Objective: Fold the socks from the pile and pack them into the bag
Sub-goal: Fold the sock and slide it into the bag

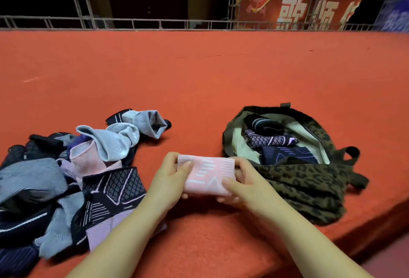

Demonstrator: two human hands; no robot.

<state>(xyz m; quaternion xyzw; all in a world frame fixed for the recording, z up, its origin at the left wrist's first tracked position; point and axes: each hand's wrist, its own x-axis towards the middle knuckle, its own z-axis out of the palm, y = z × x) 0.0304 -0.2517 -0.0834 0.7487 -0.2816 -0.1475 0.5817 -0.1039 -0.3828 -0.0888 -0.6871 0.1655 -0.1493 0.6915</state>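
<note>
We see a folded pink sock [208,174] held up between two hands, just in front of the bag. The left hand [171,173] grips its left end with curled fingers, and the right hand [241,183] grips its right end the same way. The spotted bag [305,189] lies open on the right (dark folded socks [272,140] sit inside). A messy sock pile [73,178] lies on the left of the red surface [199,74].
</note>
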